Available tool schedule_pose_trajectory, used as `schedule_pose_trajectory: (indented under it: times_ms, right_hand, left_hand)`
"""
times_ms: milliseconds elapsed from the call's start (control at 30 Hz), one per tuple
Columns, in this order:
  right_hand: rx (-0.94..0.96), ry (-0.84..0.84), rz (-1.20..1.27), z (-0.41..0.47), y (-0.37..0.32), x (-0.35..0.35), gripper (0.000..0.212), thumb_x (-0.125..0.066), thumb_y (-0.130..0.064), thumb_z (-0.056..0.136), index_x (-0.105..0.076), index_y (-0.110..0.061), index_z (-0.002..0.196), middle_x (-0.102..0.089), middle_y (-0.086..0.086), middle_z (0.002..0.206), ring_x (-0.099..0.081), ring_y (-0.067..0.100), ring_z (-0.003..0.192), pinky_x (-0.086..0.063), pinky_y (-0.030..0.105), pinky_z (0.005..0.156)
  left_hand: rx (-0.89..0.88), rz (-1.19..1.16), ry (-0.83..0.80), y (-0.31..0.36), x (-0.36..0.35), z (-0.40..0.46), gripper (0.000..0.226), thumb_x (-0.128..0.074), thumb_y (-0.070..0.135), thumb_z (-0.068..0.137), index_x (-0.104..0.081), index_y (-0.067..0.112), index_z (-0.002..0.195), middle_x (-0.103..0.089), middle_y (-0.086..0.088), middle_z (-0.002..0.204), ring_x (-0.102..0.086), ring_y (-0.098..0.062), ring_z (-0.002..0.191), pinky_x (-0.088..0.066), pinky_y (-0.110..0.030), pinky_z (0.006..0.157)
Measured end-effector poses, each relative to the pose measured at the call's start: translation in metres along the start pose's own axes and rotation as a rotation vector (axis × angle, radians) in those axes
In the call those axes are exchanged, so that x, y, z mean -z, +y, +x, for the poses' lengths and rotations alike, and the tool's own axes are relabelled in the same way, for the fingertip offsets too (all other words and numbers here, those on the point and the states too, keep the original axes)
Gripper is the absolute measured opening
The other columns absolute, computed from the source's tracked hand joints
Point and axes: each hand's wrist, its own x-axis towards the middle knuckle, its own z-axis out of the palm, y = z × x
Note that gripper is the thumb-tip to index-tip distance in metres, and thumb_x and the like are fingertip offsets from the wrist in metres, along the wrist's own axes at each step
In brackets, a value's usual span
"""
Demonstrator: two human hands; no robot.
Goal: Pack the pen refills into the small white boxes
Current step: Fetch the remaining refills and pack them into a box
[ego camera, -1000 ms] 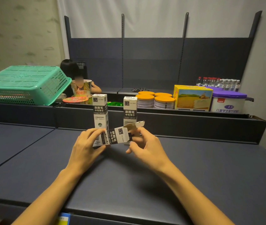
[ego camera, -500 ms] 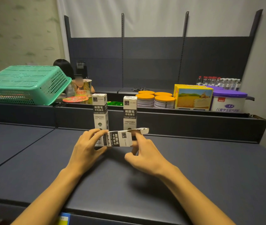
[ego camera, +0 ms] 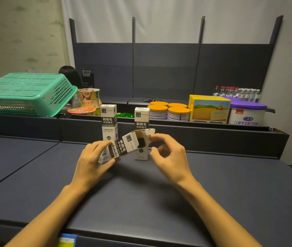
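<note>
Left hand (ego camera: pixel 95 160) grips the lower end of a small white box (ego camera: pixel 122 147) printed with a black band, fingers curled round it, tilting it so the open top points toward two o'clock. Right hand (ego camera: pixel 170 155) has its fingers curled at that open end, fingertip against the raised white flap (ego camera: pixel 149 131); whether it actually pinches the flap cannot be told. Something dark shows inside the mouth of the box. Both hands hover above the dark table (ego camera: pixel 141 202).

Just beyond, at twelve o'clock, two more white boxes stand upright on the table: the left standing box (ego camera: pixel 108 122) and the right standing box (ego camera: pixel 141 120), both closed on top.

Farther back, a shelf ledge holds an overturned green basket (ego camera: pixel 26 93) at ten o'clock, orange-lidded tins (ego camera: pixel 170 112) at one o'clock, then a yellow carton (ego camera: pixel 210 108) and a purple-lidded tub (ego camera: pixel 247 114) at two o'clock.
</note>
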Motion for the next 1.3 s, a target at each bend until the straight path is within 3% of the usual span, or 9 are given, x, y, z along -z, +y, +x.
schedule_pose_trajectory:
  times_ms: [133,233,333,533,700,800,1000,1133,1300]
  right_hand:
    - [0.009,0.044,-0.031,0.01,-0.002,0.012,0.028,-0.067,-0.007,0.086,-0.062,-0.025,0.107,-0.065,-0.001,0.108,-0.063,0.01,0.067,-0.051,0.017,0.06]
    - [-0.041,0.045,-0.02,0.014,-0.004,0.016,0.027,-0.067,-0.014,0.088,-0.06,-0.028,0.11,-0.067,-0.005,0.107,-0.066,0.011,0.071,-0.056,0.024,0.063]
    - [-0.03,0.054,0.007,0.016,-0.007,0.018,0.029,-0.065,-0.017,0.091,-0.058,-0.029,0.117,-0.066,-0.009,0.111,-0.068,0.012,0.073,-0.059,0.031,0.066]
    - [-0.009,0.097,0.015,0.021,-0.015,0.031,0.03,-0.063,-0.02,0.092,-0.056,-0.033,0.118,-0.066,-0.01,0.115,-0.069,0.018,0.077,-0.061,0.039,0.068]
    - [-0.017,0.099,-0.017,0.019,-0.02,0.045,0.032,-0.063,-0.021,0.093,-0.055,-0.034,0.121,-0.064,-0.012,0.118,-0.07,0.018,0.084,-0.061,0.04,0.068]
    - [-0.02,0.094,-0.033,0.015,-0.021,0.052,0.032,-0.062,-0.023,0.093,-0.056,-0.031,0.123,-0.064,-0.01,0.12,-0.07,0.021,0.086,-0.061,0.043,0.068]
    - [-0.039,0.092,-0.088,0.012,-0.026,0.063,0.028,-0.062,-0.019,0.093,-0.056,-0.025,0.12,-0.062,-0.013,0.116,-0.069,0.017,0.078,-0.061,0.041,0.066]
    - [-0.03,0.071,-0.139,0.015,-0.025,0.071,0.026,-0.064,-0.018,0.091,-0.055,-0.023,0.115,-0.063,-0.017,0.108,-0.069,0.013,0.072,-0.061,0.037,0.063]
    - [0.006,0.033,-0.224,0.022,-0.019,0.083,0.02,-0.065,-0.018,0.091,-0.056,-0.024,0.108,-0.06,-0.022,0.106,-0.066,0.01,0.068,-0.06,0.036,0.059]
  left_hand:
    - [0.0,-0.109,-0.029,0.01,0.008,0.014,0.062,-0.058,0.055,0.074,-0.058,0.017,0.122,-0.063,0.0,0.107,-0.048,-0.005,0.087,-0.049,-0.029,0.073]
    - [0.026,-0.232,-0.055,0.023,0.009,0.029,0.061,-0.061,0.058,0.069,-0.055,0.027,0.121,-0.054,0.021,0.102,-0.048,0.006,0.088,-0.04,-0.012,0.071]
    - [0.037,-0.3,-0.101,0.039,0.003,0.037,0.062,-0.07,0.054,0.066,-0.056,0.027,0.12,-0.052,0.026,0.1,-0.05,0.011,0.093,-0.039,-0.008,0.068]
    - [0.065,-0.462,-0.197,0.065,-0.013,0.04,0.059,-0.063,0.067,0.065,-0.053,0.039,0.116,-0.058,0.027,0.1,-0.052,0.007,0.094,-0.041,-0.008,0.069]
    - [0.094,-0.57,-0.281,0.079,-0.028,0.041,0.052,-0.069,0.059,0.07,-0.055,0.036,0.115,-0.062,0.019,0.104,-0.055,0.005,0.098,-0.044,-0.008,0.072]
    - [0.074,-0.6,-0.311,0.089,-0.033,0.04,0.043,-0.069,0.054,0.072,-0.049,0.046,0.109,-0.06,0.024,0.103,-0.054,0.008,0.098,-0.046,-0.01,0.072]
    - [0.051,-0.637,-0.364,0.101,-0.04,0.039,0.043,-0.069,0.05,0.076,-0.048,0.042,0.113,-0.062,0.023,0.098,-0.057,0.006,0.085,-0.047,-0.016,0.068]
    - [0.068,-0.626,-0.386,0.098,-0.051,0.042,0.044,-0.069,0.056,0.076,-0.048,0.049,0.115,-0.063,0.024,0.099,-0.06,-0.004,0.087,-0.052,-0.026,0.069]
    - [0.07,-0.608,-0.415,0.102,-0.059,0.044,0.042,-0.065,0.059,0.075,-0.044,0.055,0.111,-0.06,0.027,0.101,-0.056,0.001,0.089,-0.048,-0.022,0.07]
